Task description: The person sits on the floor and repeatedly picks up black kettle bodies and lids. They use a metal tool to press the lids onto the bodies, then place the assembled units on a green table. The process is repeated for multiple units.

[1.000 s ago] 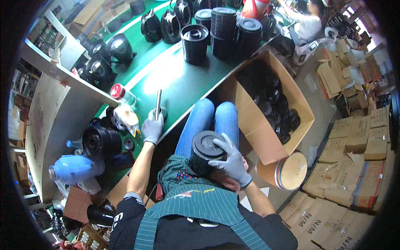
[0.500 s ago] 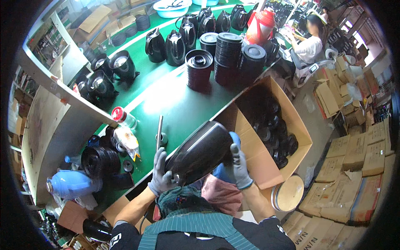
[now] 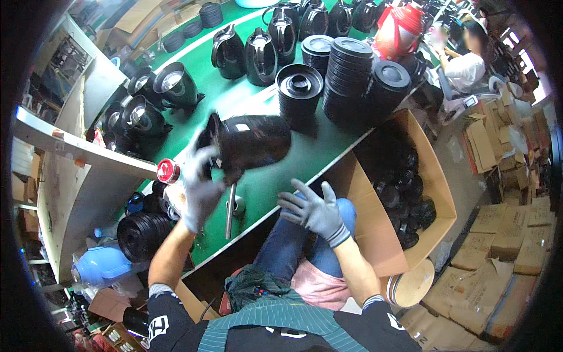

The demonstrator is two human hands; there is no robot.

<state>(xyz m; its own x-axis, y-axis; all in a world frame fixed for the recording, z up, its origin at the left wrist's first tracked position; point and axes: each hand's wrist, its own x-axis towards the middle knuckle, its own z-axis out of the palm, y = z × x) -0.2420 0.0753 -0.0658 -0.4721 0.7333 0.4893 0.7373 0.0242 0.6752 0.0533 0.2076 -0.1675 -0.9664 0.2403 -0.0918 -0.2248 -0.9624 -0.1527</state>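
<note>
A glossy black jug (image 3: 252,144) is held up over the green tabletop, tipped on its side with its rounded end pointing right. My left hand (image 3: 202,190), in a grey glove, is closed on the jug's left end; exactly how the fingers wrap is blurred. My right hand (image 3: 316,212), also gloved in grey, is apart from the jug, above my lap near the table edge. Its fingers are spread and it holds nothing. Below the jug, an upright metal rod (image 3: 231,217) stands beside a small round fitting on the table.
Several finished-looking black jugs (image 3: 261,58) stand farther back, beside stacks of black lids (image 3: 347,73). Black shells lie at left (image 3: 176,85). A red-capped bottle (image 3: 168,171) is near my left wrist. An open carton (image 3: 431,170) of black parts sits right. A person (image 3: 466,67) sits beyond.
The jug has gone from between both hands above my lap to over the table, carried by my left hand. My right hand has let go and opened. The view has shifted slightly.
</note>
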